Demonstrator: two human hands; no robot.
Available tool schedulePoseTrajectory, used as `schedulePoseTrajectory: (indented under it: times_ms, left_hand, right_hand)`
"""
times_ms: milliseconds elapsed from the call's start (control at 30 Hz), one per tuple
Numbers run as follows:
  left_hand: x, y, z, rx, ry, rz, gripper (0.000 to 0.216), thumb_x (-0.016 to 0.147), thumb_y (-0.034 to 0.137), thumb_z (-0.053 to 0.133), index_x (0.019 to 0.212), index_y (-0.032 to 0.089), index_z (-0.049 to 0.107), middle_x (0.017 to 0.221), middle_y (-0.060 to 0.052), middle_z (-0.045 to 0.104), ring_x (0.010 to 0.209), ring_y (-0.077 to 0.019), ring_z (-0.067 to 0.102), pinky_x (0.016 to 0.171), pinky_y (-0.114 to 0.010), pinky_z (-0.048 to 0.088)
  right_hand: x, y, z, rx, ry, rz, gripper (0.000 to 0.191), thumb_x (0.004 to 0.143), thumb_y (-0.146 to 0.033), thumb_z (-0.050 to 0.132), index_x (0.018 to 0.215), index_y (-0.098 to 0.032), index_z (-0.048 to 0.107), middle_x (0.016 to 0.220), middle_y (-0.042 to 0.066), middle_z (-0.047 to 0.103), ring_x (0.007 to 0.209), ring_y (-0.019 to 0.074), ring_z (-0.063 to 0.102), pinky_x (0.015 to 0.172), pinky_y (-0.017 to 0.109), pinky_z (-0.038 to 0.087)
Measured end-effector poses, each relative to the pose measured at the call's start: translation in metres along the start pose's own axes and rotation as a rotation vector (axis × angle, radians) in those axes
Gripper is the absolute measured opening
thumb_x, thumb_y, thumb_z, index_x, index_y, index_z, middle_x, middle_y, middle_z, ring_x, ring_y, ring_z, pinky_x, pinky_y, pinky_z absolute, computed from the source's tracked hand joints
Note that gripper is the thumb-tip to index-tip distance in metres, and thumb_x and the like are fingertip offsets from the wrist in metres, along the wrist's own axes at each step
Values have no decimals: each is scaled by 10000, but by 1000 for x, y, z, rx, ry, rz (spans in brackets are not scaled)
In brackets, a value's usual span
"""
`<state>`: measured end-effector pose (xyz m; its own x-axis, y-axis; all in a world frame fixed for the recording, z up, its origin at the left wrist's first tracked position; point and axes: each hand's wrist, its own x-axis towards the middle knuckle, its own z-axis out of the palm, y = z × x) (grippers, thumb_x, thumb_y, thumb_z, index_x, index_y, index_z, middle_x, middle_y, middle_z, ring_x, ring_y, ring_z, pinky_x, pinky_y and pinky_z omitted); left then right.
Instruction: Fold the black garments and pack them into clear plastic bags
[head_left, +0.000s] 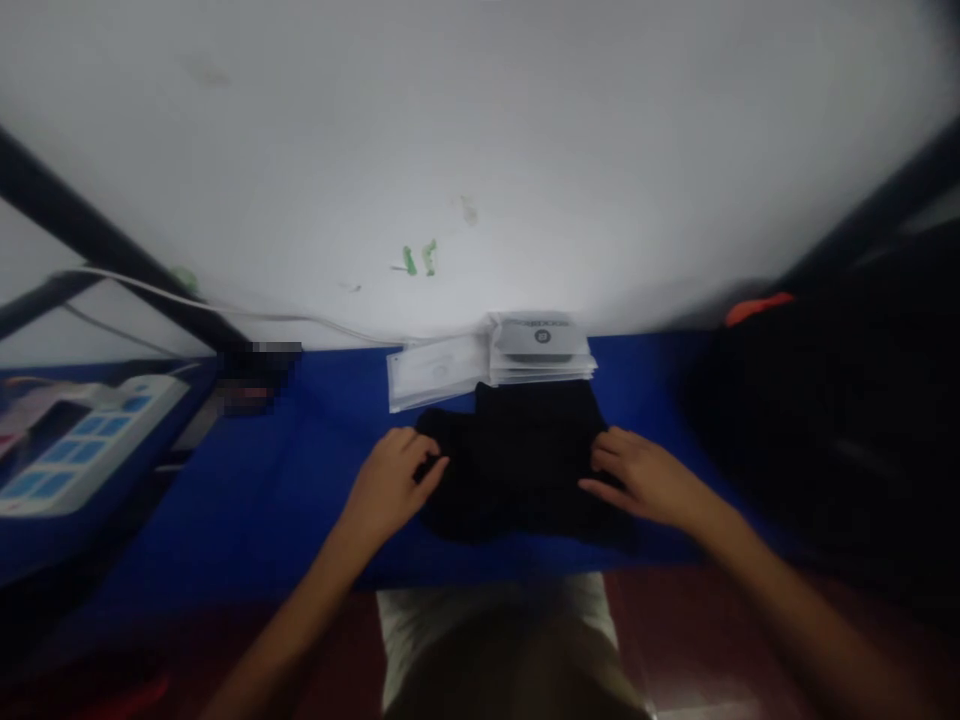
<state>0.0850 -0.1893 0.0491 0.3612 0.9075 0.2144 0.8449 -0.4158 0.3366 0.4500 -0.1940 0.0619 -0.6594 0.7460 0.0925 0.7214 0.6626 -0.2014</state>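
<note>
At a blue table (300,480), a person's left hand (394,475), half-curled, rests at the left edge of black cloth (517,470) lying spread just near of white packets (541,345); the right hand (637,475), loosely bent, mirrors it. Whether either pinches fabric cannot be told. Handling appears partway: cloth laid out, outline uneven.

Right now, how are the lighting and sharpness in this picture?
In the head view, light is dim; the wall darkens toward the corners, the black cloth shows little detail, the power strip looks blurred, and a faint glare sits on the floor.
</note>
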Motion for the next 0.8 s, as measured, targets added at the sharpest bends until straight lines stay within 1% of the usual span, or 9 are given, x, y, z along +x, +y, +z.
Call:
schedulePoseTrajectory:
  times_ms: [67, 133, 200, 267, 367, 500, 600, 667, 800]
  left_hand:
    - [-13, -17, -2, 56, 98, -247, 303, 904, 467, 537, 1047, 202, 576, 915, -72, 623, 900, -262, 596, 762, -378, 482]
    - [-23, -31, -3, 38, 59, -415, 450, 868, 535, 562, 1168, 203, 516, 961, -80, 642, 896, -272, 628, 715, -367, 496]
    - [-26, -36, -5, -56, -14, -473, 457, 870, 510, 555, 1211, 214, 480, 948, -62, 649, 803, -243, 652, 648, -332, 493]
    - [-21, -30, -8, -194, -3, -428, 370, 893, 417, 527, 1208, 232, 468, 895, -24, 637, 734, -199, 647, 628, -301, 490]
    - [-5, 0, -15, -361, 148, -276, 285, 900, 310, 512, 1176, 244, 486, 856, 7, 604, 759, -161, 631, 688, -275, 503]
    - [15, 53, -21, -443, 217, 23, 264, 876, 249, 548, 1139, 236, 530, 947, -19, 623, 857, -162, 627, 802, -292, 510]
    - [23, 80, -19, -508, 208, 250, 271, 866, 214, 556, 1135, 229, 529, 982, -42, 637, 892, -171, 627, 820, -306, 514]
    - [27, 86, -14, -556, 233, 312, 315, 864, 210, 566, 1172, 228, 502, 981, -46, 643, 864, -164, 630, 791, -302, 520]
    - [38, 74, -1, -537, 275, 167, 270, 884, 267, 565, 1146, 232, 506, 910, -21, 660, 769, -141, 633, 702, -271, 509]
  right_hand:
    - [5, -1, -1, 38, 60, 17, 241, 954, -382, 512, 835, -198, 614, 813, 73, 589, 786, 230, 556, 737, 365, 458]
    - [12, -5, -1, 69, 110, 26, 229, 960, -369, 503, 831, -206, 599, 809, 71, 588, 791, 227, 552, 714, 353, 459]
    - [24, -16, 0, 96, 132, 18, 219, 968, -358, 486, 842, -211, 587, 817, 71, 588, 804, 225, 555, 713, 348, 465]
    - [38, -30, 3, 143, 143, 14, 197, 968, -359, 485, 883, -210, 582, 856, 78, 597, 840, 227, 568, 730, 348, 479]
    - [62, -53, 3, 270, 170, 21, 211, 935, -370, 546, 1063, -203, 566, 988, 92, 612, 908, 231, 589, 763, 350, 501]
    - [93, -65, -4, 463, 176, -50, 594, 865, -263, 628, 1403, -240, 375, 1140, 89, 588, 907, 208, 596, 773, 340, 512]
    - [101, -57, -11, 507, 123, -171, 477, 800, -72, 555, 1252, -225, 547, 1030, 64, 598, 859, 196, 594, 762, 323, 499]
    - [95, -44, -16, 516, 111, -195, 403, 749, -12, 501, 1080, -195, 639, 939, 58, 601, 832, 197, 598, 742, 313, 488]
    - [59, -6, -21, 579, 240, -110, 397, 770, -55, 488, 1086, -224, 657, 986, 67, 648, 931, 225, 622, 818, 344, 480]
